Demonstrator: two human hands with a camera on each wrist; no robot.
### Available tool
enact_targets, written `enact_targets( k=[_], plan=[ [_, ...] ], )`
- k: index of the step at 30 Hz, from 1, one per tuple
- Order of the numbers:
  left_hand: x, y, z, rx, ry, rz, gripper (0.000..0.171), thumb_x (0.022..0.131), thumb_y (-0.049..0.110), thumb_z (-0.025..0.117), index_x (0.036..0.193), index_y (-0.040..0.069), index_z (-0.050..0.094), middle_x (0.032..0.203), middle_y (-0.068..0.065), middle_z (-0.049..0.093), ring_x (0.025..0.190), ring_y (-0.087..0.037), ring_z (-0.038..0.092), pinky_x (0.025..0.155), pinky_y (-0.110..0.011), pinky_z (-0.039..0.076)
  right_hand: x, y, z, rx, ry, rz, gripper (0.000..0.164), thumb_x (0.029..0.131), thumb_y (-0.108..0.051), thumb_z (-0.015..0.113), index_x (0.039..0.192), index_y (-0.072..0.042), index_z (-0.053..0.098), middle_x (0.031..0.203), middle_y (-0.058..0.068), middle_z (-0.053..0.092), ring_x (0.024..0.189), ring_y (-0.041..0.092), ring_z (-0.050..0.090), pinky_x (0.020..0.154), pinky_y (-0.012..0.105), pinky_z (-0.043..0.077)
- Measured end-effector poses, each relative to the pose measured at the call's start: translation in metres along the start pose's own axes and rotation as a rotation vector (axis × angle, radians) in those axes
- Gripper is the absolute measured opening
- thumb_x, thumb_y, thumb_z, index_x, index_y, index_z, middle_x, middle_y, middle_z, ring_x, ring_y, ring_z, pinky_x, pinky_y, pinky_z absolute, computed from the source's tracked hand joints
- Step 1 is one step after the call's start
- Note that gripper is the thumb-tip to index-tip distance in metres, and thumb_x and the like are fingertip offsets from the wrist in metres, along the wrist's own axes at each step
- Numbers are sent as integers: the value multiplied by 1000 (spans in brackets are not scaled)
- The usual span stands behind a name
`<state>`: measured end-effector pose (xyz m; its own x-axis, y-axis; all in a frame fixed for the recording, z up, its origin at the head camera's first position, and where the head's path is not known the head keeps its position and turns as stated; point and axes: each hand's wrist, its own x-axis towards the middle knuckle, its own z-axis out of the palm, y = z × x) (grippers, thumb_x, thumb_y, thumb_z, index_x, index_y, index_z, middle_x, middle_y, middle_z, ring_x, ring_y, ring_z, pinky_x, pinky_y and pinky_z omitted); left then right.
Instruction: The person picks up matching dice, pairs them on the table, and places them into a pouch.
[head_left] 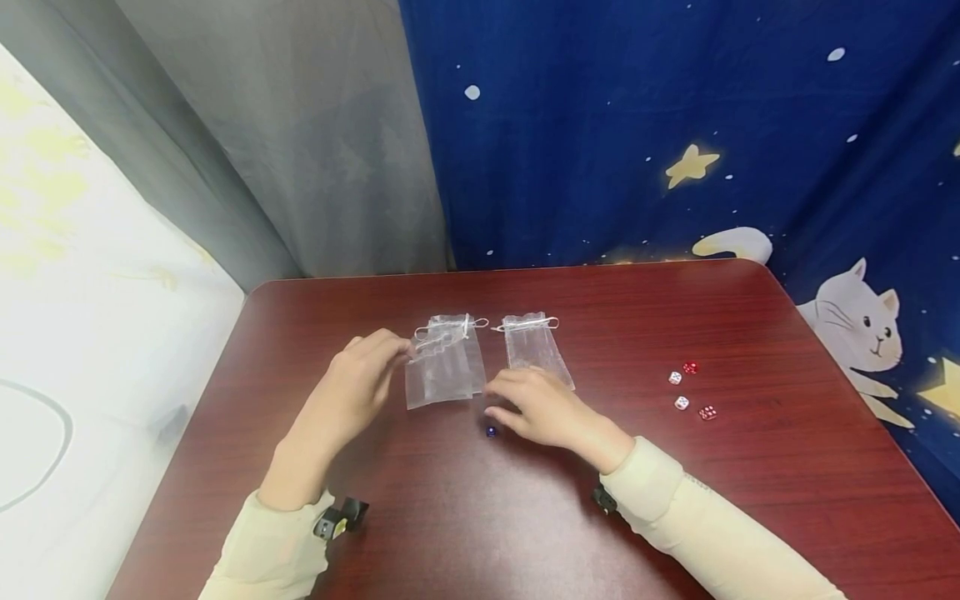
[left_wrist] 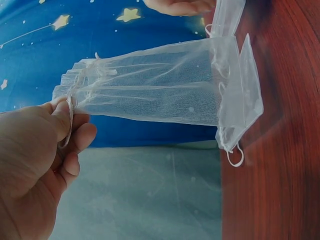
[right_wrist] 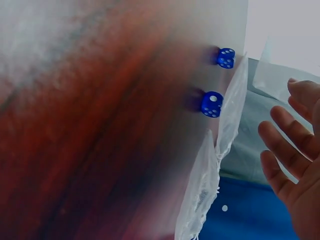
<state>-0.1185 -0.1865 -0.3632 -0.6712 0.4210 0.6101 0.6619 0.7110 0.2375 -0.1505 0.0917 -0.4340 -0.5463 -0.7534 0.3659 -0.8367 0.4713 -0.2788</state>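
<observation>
My left hand (head_left: 358, 382) pinches the gathered drawstring end of a sheer white organza pouch (left_wrist: 150, 87), holding it up over the table. Overlapping it in the head view is a second sheer pouch (head_left: 476, 367) lying flat with its white cord. My right hand (head_left: 546, 408) hovers above the table, fingers loosely bent and holding nothing. Close by its thumb is a blue die (head_left: 491, 432). The right wrist view has two blue dice, a nearer die (right_wrist: 212, 104) and a farther die (right_wrist: 226, 58). Beyond the right fingers lies another drawstring pouch (head_left: 536, 346).
Two white dice, a left one (head_left: 676, 377) and a nearer one (head_left: 682, 403), lie at the table's right beside two red dice, a far one (head_left: 691, 367) and a near one (head_left: 708, 412). A curtain (head_left: 600, 125) hangs behind the dark red table (head_left: 480, 517).
</observation>
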Motion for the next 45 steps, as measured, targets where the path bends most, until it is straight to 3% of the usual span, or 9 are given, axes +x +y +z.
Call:
enact_targets(
  k=[12,26,30,39,45],
  plan=[
    [-2,-1,0,-13,10,9,16,85,-8,74,96,3,69,89,-2,68,84,-20,67,69,-36,48,-4,-3,10,-48,-150,38,23,93,-31,74,109,-14,73,99,-5,69,95,14,67,89,38,52],
    [-4,-2,0,-12,0,-1,16,85,-8,73,96,4,69,89,-2,68,83,-20,66,69,-37,49,-3,-6,14,-103,-237,13,23,88,-38,78,99,-19,71,87,-9,66,83,11,62,80,33,42],
    [-4,-2,0,-10,1,1,16,85,-7,74,96,3,69,88,-3,68,82,-21,66,68,-37,49,-2,-7,15,-112,-270,16,22,87,-36,79,99,-20,71,92,-9,69,88,12,65,80,32,41],
    [-4,-3,1,-18,2,10,16,85,-9,73,96,3,69,88,-4,69,83,-20,67,69,-36,49,-1,-8,17,-165,-288,-51,19,87,-29,79,102,-21,73,94,-11,69,91,12,66,78,30,40],
    [-4,-3,1,-17,3,17,17,84,-10,73,95,2,69,87,-3,68,82,-20,67,67,-36,49,-1,-9,17,-164,-300,-37,14,89,-27,77,100,-21,72,91,-10,67,88,11,65,76,29,39]
  ],
)
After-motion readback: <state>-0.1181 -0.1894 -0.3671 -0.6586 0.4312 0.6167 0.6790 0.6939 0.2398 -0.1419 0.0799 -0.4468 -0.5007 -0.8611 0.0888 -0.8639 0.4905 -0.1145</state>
